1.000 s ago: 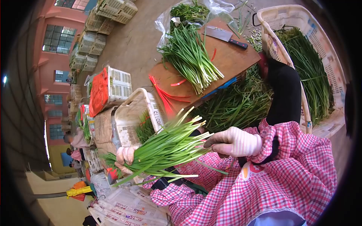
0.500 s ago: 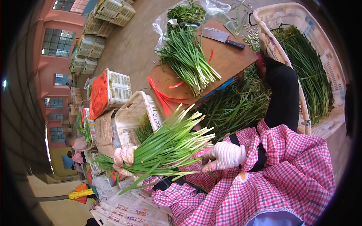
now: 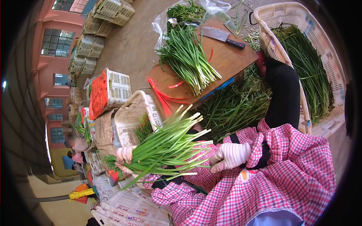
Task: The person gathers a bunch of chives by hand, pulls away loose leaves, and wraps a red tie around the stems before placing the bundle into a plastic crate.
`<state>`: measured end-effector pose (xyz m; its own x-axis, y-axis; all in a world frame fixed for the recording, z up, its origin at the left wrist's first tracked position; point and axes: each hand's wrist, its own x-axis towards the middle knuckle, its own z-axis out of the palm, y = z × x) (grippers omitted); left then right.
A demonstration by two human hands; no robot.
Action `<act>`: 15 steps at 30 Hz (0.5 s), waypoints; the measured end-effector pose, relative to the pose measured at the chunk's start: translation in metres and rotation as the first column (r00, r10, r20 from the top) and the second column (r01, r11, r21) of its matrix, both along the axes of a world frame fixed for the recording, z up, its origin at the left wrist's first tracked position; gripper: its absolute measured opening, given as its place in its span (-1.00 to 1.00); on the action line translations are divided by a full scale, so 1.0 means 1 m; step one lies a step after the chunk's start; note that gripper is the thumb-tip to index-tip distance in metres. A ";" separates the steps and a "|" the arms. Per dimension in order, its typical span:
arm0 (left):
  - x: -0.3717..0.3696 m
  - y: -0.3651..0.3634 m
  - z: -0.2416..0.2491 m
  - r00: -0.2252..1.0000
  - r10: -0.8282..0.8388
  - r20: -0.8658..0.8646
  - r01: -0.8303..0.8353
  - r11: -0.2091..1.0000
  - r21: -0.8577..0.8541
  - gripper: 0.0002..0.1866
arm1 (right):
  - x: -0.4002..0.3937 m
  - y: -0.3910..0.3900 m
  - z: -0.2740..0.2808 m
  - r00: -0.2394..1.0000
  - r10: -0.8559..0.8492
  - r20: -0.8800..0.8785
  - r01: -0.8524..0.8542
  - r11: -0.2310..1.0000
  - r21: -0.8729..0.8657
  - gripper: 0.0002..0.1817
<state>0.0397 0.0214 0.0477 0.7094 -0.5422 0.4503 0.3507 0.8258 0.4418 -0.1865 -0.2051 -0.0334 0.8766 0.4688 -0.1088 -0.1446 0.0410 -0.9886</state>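
A loose bunch of garlic chives (image 3: pixel 162 148) fans out over my lap, pale stalk ends to the right. My left hand (image 3: pixel 125 160), in a pale glove, is closed around its leafy end. At the bunch's lower right side, my right hand (image 3: pixel 230 156), in a striped glove, has thumb and fingers pinched at the tip of a single chive stalk. Beyond them, a larger pile of chives (image 3: pixel 188 56) lies on a brown board (image 3: pixel 237 56). A cleaver (image 3: pixel 222 37) with a dark handle and several red ties (image 3: pixel 162 98) are on that board too.
A white crate (image 3: pixel 279 49) full of chives stands at the right. Loose green leaves (image 3: pixel 237 101) heap below the board. Another crate (image 3: pixel 130 109) and one with a red cover (image 3: pixel 118 86) are at left. Printed sacks (image 3: pixel 132 207) lie below. People sit farther back.
My right hand has drawn slightly to the right, the pinched stalk tip moving with it. The bunch in my left hand has shifted and spread a little. The board's contents look the same.
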 end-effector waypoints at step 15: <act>0.018 0.072 0.000 0.953 0.275 0.128 -0.275 0.961 -0.017 -0.78 | -0.030 -0.079 -0.012 0.961 0.151 0.231 0.156 0.394 -0.906 -0.78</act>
